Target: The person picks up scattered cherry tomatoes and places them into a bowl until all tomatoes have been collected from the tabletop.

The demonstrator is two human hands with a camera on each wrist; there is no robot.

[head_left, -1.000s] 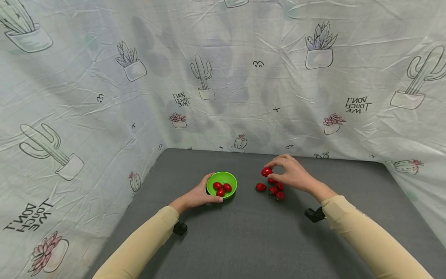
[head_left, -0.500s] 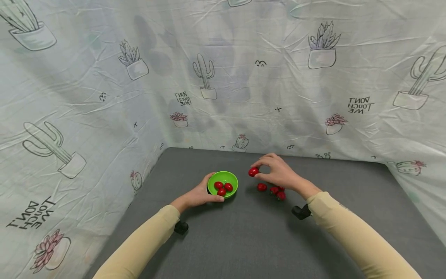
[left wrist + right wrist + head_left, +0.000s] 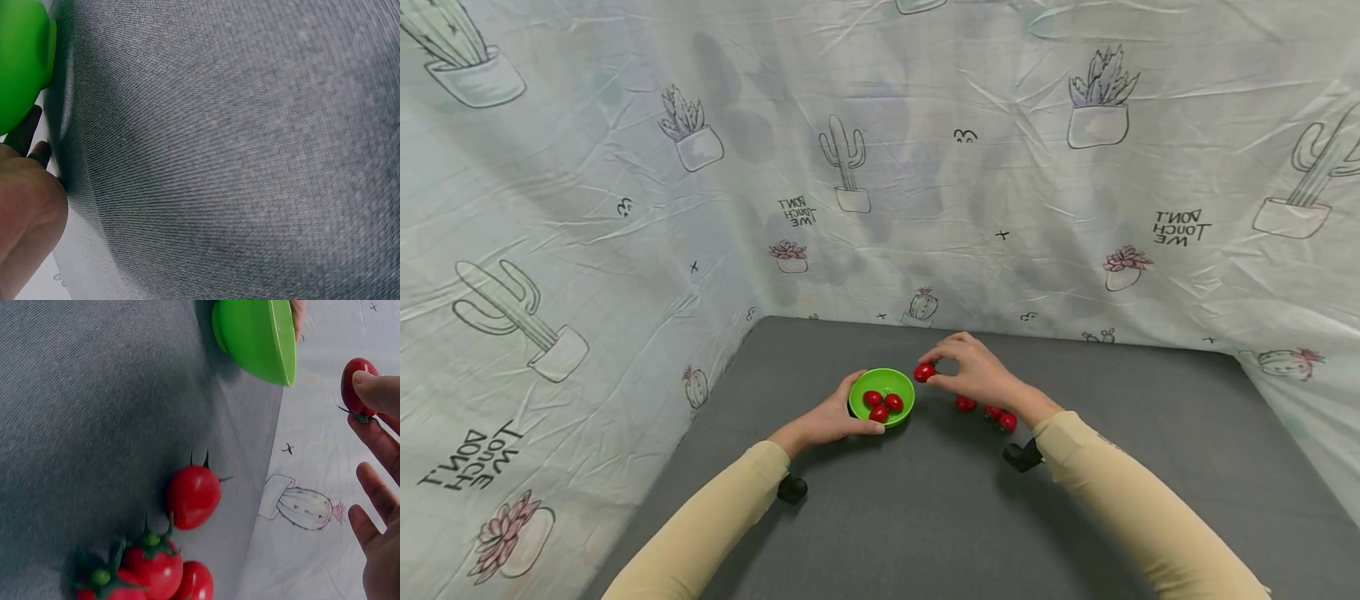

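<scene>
My left hand point(image 3: 835, 417) holds the side of a small green bowl point(image 3: 883, 381), its thumb at the near rim and fingers round the far side. Inside the bowl lie a few red cherry tomatoes point(image 3: 872, 398). Just right of the rim, my right hand point(image 3: 976, 373) pinches another cherry tomato point(image 3: 924, 372) between thumb and fingertip, above the table. The right wrist view shows that held tomato point(image 3: 348, 387) with its green stem end down and the other fingers spread. Only the underside of the bowl point(image 3: 22, 62) appears in the left wrist view.
Several loose cherry tomatoes with green stems lie on the grey table point(image 3: 925, 508) below the right hand, one tomato point(image 3: 194, 497) apart from a cluster point(image 3: 153, 569). A white cactus-print cloth point(image 3: 910, 192) hangs behind and to the left.
My right hand has carried its pinched tomato leftward from above the loose tomatoes to near the bowl's right rim. The left hand keeps its hold on the bowl.
</scene>
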